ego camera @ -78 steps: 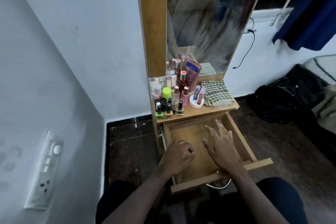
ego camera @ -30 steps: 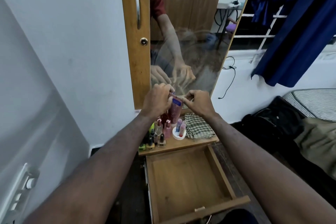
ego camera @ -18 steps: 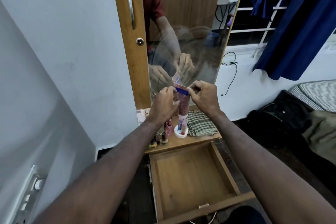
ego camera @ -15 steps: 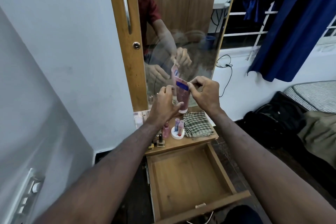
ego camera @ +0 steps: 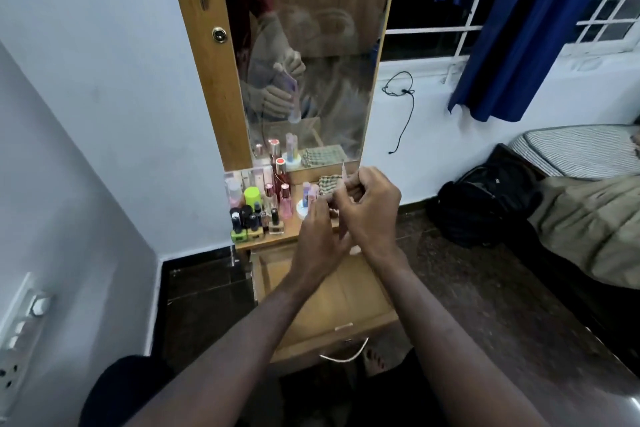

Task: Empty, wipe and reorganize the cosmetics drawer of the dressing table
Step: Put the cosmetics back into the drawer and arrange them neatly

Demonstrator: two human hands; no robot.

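Head view: both hands raised together over the back of the open drawer (ego camera: 346, 302), just in front of the dressing table shelf (ego camera: 291, 236). Right hand (ego camera: 367, 211) has fingers curled, pinching the top end of a cosmetic tube (ego camera: 343, 173); only a thin sliver of its crimped edge shows above the knuckles and a pale cap end below the wrist, so the long axis looks roughly upright, tilted a bit. Left hand (ego camera: 317, 239) sits just beside it with fingers reaching in; cannot tell if it grips the tube. Drawer lies directly below the hands, looks bare, so reorganizing is likely starting. Nail polish bottles (ego camera: 254, 222) and checked cloth (ego camera: 327, 184) on the shelf. Right hand is nearer the tube's upper end.
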